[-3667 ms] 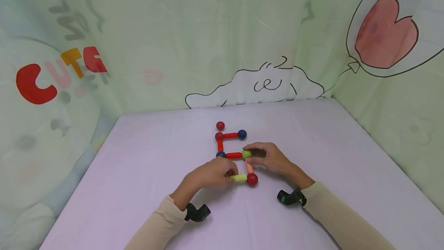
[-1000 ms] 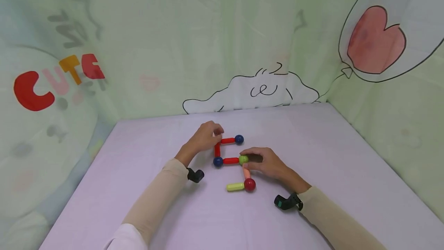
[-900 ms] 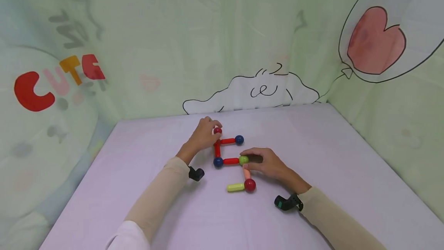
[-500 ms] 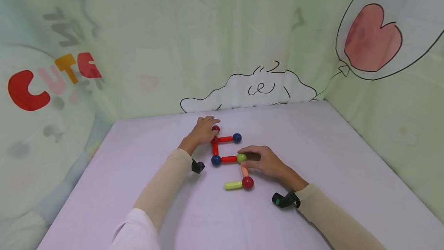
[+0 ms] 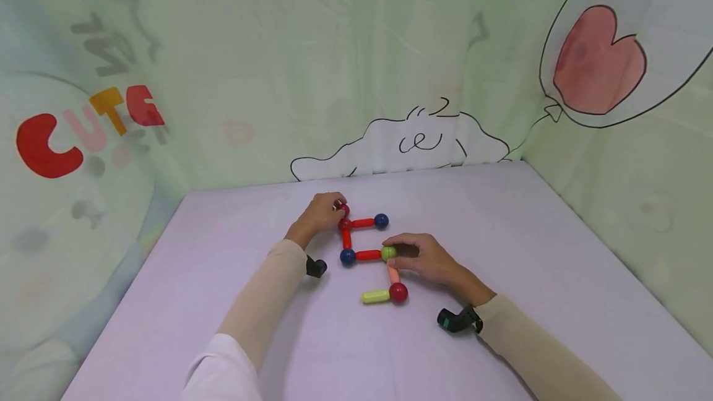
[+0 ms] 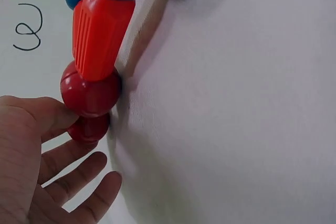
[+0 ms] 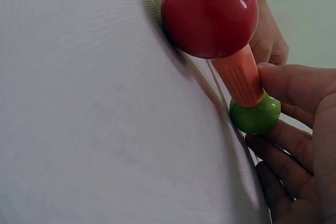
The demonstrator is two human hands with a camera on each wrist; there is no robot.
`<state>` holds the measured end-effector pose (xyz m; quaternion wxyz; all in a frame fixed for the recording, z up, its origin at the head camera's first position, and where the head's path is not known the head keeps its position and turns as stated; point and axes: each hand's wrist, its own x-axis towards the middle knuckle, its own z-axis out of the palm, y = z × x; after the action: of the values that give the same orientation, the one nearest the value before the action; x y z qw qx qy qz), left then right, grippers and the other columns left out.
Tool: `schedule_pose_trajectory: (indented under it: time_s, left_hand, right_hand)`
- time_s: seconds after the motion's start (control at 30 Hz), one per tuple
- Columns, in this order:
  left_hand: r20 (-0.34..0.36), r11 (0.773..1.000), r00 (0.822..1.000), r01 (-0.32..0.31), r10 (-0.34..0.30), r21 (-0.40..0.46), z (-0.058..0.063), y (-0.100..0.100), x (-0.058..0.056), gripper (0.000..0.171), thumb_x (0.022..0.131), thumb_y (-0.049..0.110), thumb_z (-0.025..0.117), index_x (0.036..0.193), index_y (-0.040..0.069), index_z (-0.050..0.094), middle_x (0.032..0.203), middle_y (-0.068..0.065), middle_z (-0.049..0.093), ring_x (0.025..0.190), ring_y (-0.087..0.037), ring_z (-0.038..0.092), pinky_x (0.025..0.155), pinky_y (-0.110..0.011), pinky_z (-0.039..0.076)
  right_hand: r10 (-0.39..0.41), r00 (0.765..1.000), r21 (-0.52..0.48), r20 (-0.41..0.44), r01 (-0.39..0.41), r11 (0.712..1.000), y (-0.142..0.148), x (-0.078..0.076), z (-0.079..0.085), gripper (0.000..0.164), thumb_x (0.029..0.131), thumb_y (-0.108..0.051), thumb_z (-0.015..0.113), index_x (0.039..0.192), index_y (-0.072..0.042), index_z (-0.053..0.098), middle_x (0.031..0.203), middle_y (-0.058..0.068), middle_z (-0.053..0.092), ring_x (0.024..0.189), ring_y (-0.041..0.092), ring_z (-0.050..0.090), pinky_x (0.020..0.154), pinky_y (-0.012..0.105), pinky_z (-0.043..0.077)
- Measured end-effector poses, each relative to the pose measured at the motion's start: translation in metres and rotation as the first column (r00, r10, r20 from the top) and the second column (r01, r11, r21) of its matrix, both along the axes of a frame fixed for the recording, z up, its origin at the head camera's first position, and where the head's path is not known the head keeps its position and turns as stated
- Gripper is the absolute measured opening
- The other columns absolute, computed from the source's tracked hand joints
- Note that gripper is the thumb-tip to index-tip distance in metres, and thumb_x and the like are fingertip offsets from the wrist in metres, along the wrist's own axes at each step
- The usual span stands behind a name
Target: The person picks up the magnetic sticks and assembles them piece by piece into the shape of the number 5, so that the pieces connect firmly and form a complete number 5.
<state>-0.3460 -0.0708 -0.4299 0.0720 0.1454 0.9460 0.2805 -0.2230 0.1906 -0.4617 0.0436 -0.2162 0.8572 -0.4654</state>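
Magnetic balls and rods lie linked in a zigzag on the table. At its far end my left hand (image 5: pixel 320 214) pinches a loose red ball (image 6: pixel 89 129) between thumb and finger, right against the end red ball (image 6: pixel 92 90). From that end ball, one red rod (image 5: pixel 364 223) leads right to a blue ball (image 5: pixel 381 221). Another red rod (image 5: pixel 346 239) runs nearer to a second blue ball (image 5: pixel 348 257). My right hand (image 5: pixel 429 257) pinches the green ball (image 7: pixel 257 114), its thumb by the orange rod (image 7: pixel 239 80). That rod meets a red ball (image 5: pixel 398 293) with a yellow-green rod (image 5: pixel 375 296) attached.
The table (image 5: pixel 312 339) has a pale lilac cover. Behind it hangs a printed green curtain (image 5: pixel 256 79) with a balloon and letters. A black wrist camera (image 5: pixel 459 319) sits on the right wrist, another black camera (image 5: pixel 316 267) on the left.
The left hand has let go of the yellow-green rod and moved away to the far red ball. Its spread fingers have since curled in around that ball. The right hand stays at the green ball.
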Motion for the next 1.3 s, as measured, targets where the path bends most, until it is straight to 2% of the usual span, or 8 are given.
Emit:
schedule_pose_trajectory:
  time_s: [0.23,0.33,0.47,0.6,0.83,1.03,1.2,1.3]
  left_hand:
    - [-0.014,0.999,1.0,-0.025,0.026,0.04,-0.004,-0.01,-0.001,0.024,0.097,0.019,0.063,0.12,0.011,0.064,0.115,-0.007,0.065,0.104,-0.025,0.059,0.09,-0.04,0.055]
    - [-0.008,0.998,1.0,-0.029,0.03,0.056,-0.005,-0.013,-0.001,0.024,0.096,0.02,0.065,0.118,0.011,0.064,0.11,-0.008,0.065,0.101,-0.025,0.059,0.089,-0.039,0.055]
    - [0.002,0.998,1.0,-0.028,0.028,0.05,-0.009,-0.016,-0.001,0.027,0.095,0.022,0.066,0.121,0.013,0.064,0.107,-0.007,0.064,0.099,-0.024,0.059,0.086,-0.038,0.056]
    - [-0.004,0.999,1.0,-0.023,0.024,0.041,-0.008,-0.022,0.002,0.029,0.096,0.022,0.066,0.124,0.014,0.067,0.106,-0.007,0.064,0.099,-0.023,0.058,0.086,-0.036,0.055]
    - [0.017,0.999,1.0,-0.023,0.023,0.048,0.001,-0.039,0.01,0.024,0.096,0.023,0.066,0.118,0.014,0.07,0.104,-0.006,0.064,0.097,-0.024,0.058,0.083,-0.037,0.054]
    - [-0.007,0.993,1.0,-0.026,0.027,0.114,0.003,-0.057,0.015,0.02,0.093,0.023,0.067,0.11,0.015,0.073,0.104,-0.006,0.068,0.099,-0.025,0.059,0.088,-0.041,0.052]
    - [0.024,0.988,0.999,-0.048,0.045,0.148,0.0,-0.062,0.027,0.019,0.092,0.023,0.067,0.109,0.017,0.073,0.103,-0.004,0.067,0.102,-0.026,0.058,0.091,-0.043,0.052]
    - [0.023,0.988,0.999,-0.032,0.029,0.152,-0.003,-0.062,0.037,0.018,0.092,0.023,0.068,0.109,0.017,0.073,0.101,-0.002,0.067,0.1,-0.024,0.058,0.089,-0.041,0.052]
  right_hand:
    - [0.029,1.0,0.04,0.01,-0.029,0.999,0.0,0.001,0.001,0.045,0.092,-0.025,0.075,0.135,-0.016,0.065,0.135,0.0,0.064,0.131,0.026,0.054,0.11,0.051,0.043]
    - [0.066,0.997,0.053,0.031,-0.068,0.996,0.0,0.002,0.005,0.049,0.093,-0.025,0.073,0.139,-0.014,0.062,0.139,0.002,0.061,0.135,0.029,0.05,0.112,0.054,0.039]
    - [0.124,0.989,0.053,0.078,-0.128,0.99,0.002,0.001,0.009,0.059,0.089,-0.025,0.076,0.143,-0.011,0.057,0.144,0.007,0.057,0.139,0.033,0.045,0.114,0.057,0.036]
    - [0.165,0.979,0.073,0.118,-0.175,0.982,0.003,0.0,0.012,0.071,0.082,-0.03,0.082,0.146,-0.014,0.054,0.15,0.009,0.05,0.144,0.036,0.037,0.113,0.062,0.033]
    - [0.236,0.964,0.075,0.124,-0.247,0.966,0.007,-0.001,0.014,0.084,0.075,-0.033,0.088,0.147,-0.012,0.051,0.153,0.011,0.046,0.145,0.039,0.032,0.114,0.066,0.029]
    - [0.25,0.961,0.081,0.119,-0.261,0.962,0.007,-0.003,0.015,0.087,0.074,-0.035,0.089,0.147,-0.01,0.05,0.153,0.01,0.046,0.145,0.039,0.032,0.113,0.067,0.029]
    - [0.249,0.961,0.09,0.122,-0.26,0.961,0.008,-0.005,0.014,0.087,0.074,-0.036,0.089,0.147,-0.012,0.05,0.154,0.009,0.046,0.146,0.038,0.032,0.114,0.066,0.029]
    - [0.24,0.961,0.093,0.136,-0.253,0.963,0.007,-0.004,0.014,0.088,0.073,-0.036,0.091,0.148,-0.013,0.05,0.154,0.008,0.046,0.146,0.037,0.032,0.114,0.065,0.029]
